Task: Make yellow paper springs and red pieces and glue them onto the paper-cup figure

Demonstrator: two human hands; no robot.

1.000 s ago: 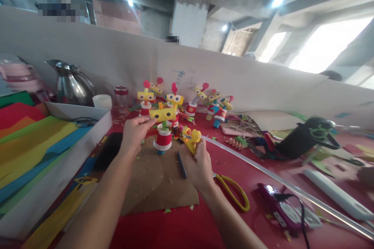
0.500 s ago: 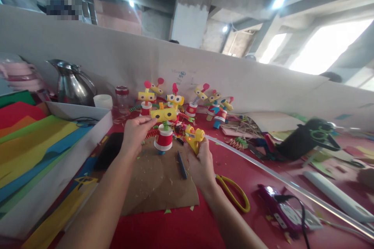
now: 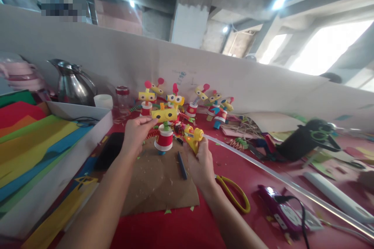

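Observation:
A paper-cup robot figure (image 3: 163, 140) has a red-and-white cup body, a green spring neck and a yellow tube head with two dark eyes. My left hand (image 3: 136, 132) pinches the left end of that yellow head. In my right hand (image 3: 200, 159) is a yellow hot glue gun (image 3: 193, 136) with a small lit orange light; a clear glue stick (image 3: 248, 153) runs out of its back to the lower right. The gun's front end is close to the figure's right side, where its exact contact cannot be made out. Beneath lies a brown cardboard sheet (image 3: 157, 186).
Similar finished-looking figures (image 3: 201, 95) stand along the white partition. On the cardboard is a dark pen (image 3: 182, 165); yellow-handled scissors (image 3: 233, 194) lie right of it. A box of coloured paper (image 3: 41, 136), steel jug (image 3: 73, 85), purple power strip (image 3: 280, 208) and black holder (image 3: 300, 140) surround the workspace.
Almost nothing differs. Both hands, the figure and the glue gun keep nearly the same places, with only a very slight shift.

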